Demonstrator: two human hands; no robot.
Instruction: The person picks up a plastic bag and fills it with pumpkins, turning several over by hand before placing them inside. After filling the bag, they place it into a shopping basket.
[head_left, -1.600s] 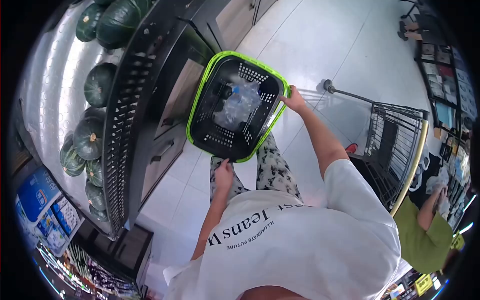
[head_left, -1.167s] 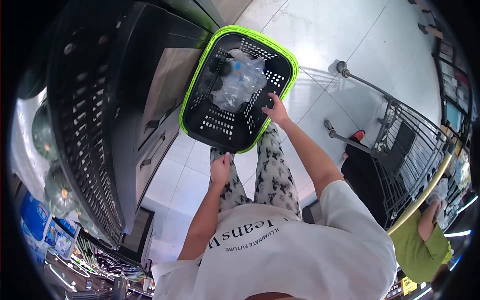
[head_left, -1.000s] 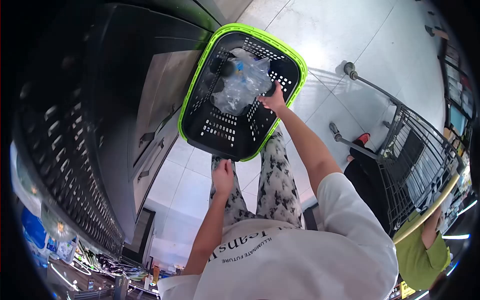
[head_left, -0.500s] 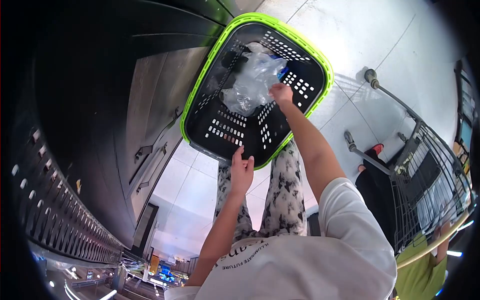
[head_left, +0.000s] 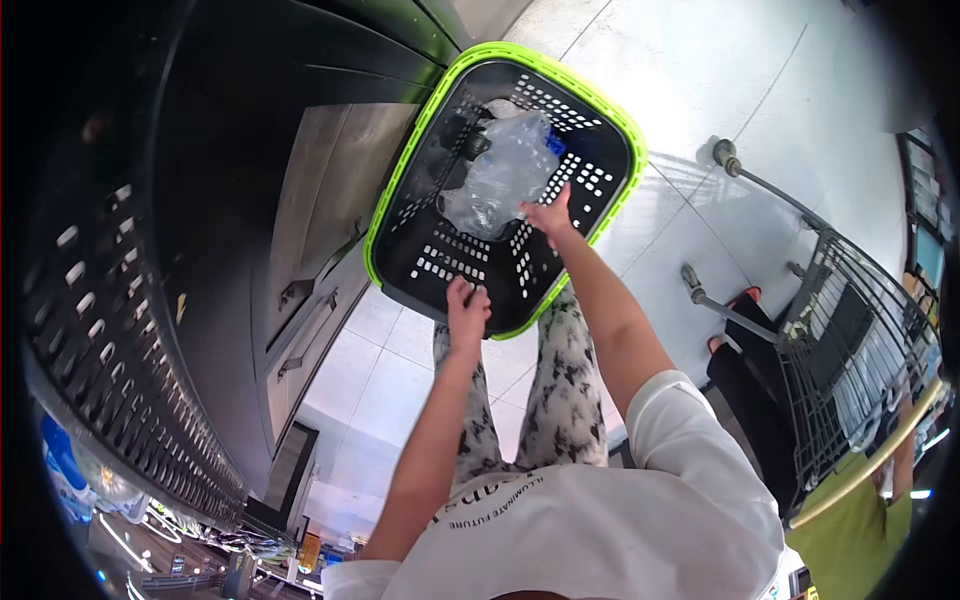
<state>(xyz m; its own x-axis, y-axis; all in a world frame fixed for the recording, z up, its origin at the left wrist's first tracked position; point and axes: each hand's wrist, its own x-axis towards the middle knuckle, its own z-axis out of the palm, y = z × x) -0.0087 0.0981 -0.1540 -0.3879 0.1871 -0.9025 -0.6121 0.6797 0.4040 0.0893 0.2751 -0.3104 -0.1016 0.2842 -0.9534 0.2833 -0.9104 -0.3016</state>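
Note:
A black shopping basket (head_left: pixel 407 283) with a bright green rim and slotted walls stands in front of my legs. Inside lies a crumpled clear plastic bag (head_left: pixel 505 170), with a blue item (head_left: pixel 555 145) at its right edge and dark things (head_left: pixel 470 145) on its left. My right hand (head_left: pixel 548 216) reaches into the basket at the bag's lower right edge; its fingers are spread and it appears to hold nothing. Over the basket's near side, my left hand (head_left: pixel 467 310) hovers with loosely bent, parted fingers and nothing in them.
On the right stands a wire shopping cart (head_left: pixel 850 320) with a person in a green top (head_left: pixel 850 510) behind it. Dark cabinets with wood-look panels (head_left: pixel 325 190) border the basket's left. A perforated metal rack (head_left: pixel 130 370) curves along the far left. Pale floor tiles (head_left: pixel 670 90) lie beyond.
My right hand has opened from a closed pose at the bag's edge and moved slightly down and left. My left hand has shifted a little left. The bag looks flatter.

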